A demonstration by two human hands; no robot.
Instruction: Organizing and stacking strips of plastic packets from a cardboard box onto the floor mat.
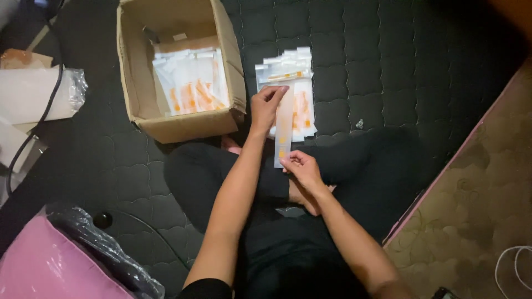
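Both forearms reach away from the body over crossed legs in dark trousers. The left hand (267, 105) pinches the far end of a long, narrow translucent packet (284, 130); the right hand (302, 169) grips its near end between fingertips. The packet's long axis runs near to far, held just above a stack of similar white-and-orange packets (293, 83) on the dark quilted mattress (388, 66). To the left, an open cardboard box (138, 83) holds more glossy plastic packets.
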